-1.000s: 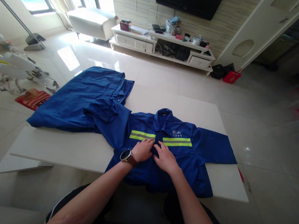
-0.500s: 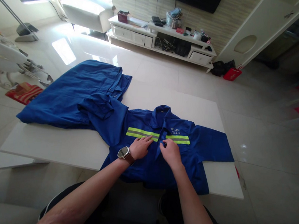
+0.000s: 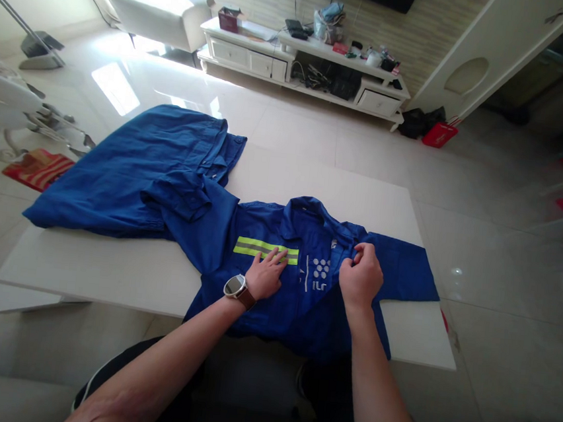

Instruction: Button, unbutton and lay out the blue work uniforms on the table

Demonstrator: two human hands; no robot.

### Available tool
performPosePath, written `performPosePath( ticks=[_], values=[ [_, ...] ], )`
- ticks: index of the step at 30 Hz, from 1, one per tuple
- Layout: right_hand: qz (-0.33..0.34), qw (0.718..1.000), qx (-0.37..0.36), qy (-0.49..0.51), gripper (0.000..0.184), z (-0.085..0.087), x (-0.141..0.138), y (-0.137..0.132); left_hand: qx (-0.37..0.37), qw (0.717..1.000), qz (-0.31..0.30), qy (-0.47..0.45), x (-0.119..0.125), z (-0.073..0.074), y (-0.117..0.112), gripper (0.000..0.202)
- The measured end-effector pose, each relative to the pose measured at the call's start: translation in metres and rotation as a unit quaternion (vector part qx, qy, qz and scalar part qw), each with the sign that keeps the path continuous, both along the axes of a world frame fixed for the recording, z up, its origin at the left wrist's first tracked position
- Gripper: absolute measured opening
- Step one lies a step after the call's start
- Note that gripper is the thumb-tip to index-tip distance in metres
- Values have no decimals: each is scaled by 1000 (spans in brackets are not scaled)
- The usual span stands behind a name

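Observation:
A blue work jacket (image 3: 252, 308) with a yellow-green reflective stripe lies spread, collar away from me, on a white table (image 3: 120, 282). Flat on its left front, over the end of the stripe, rests my left hand (image 3: 266, 277), fingers spread; a watch is on that wrist. My right hand (image 3: 362, 275) is closed on the edge of the jacket's right front panel and holds it folded back. White print shows on the inner back beneath the opened panel. Left of the jacket, its sleeve touches a heap of folded blue clothing (image 3: 131, 170).
Beyond the table stands a white TV cabinet (image 3: 332, 93) crowded with small items. A white padded bench (image 3: 156, 13) is by the window. At the left are a rack-like white object (image 3: 8, 102) and a red striped bag (image 3: 36, 169). A red bag (image 3: 438, 134) sits on the floor.
My right hand has moved right, pulling the jacket's right front panel open and exposing the printed inside. My left hand has stayed on the left front.

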State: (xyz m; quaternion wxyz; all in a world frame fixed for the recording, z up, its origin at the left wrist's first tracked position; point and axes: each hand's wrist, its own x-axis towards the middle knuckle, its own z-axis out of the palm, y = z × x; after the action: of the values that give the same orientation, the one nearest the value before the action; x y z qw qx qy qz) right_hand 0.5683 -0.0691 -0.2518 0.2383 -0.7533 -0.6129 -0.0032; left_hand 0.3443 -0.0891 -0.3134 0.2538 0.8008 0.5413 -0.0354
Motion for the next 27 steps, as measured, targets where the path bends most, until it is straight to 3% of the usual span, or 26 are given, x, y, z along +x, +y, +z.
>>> performPosePath(
  ticks=[4,8,11,14,16,22,27],
  values=[
    [136,988,-68,30,37,-13,-14,-1,8,1000,-1,2,1,2,0,61],
    [196,970,-139,34,47,-29,-38,-3,42,999,-2,13,4,2,-3,65],
    [247,956,-159,14,38,-35,-51,-5,51,998,-3,25,5,1,-5,67],
    [316,931,-184,3,25,-43,-59,-5,49,998,-1,28,3,-2,-6,52],
    [349,913,-211,17,30,-50,-61,-4,45,999,-2,30,1,-4,-6,40],
    [365,888,-281,14,48,-64,-48,-2,36,999,-12,35,-2,-4,-4,39],
    [308,889,-331,-73,53,-60,-41,-2,33,999,-11,28,-2,-1,-2,46]
  ],
)
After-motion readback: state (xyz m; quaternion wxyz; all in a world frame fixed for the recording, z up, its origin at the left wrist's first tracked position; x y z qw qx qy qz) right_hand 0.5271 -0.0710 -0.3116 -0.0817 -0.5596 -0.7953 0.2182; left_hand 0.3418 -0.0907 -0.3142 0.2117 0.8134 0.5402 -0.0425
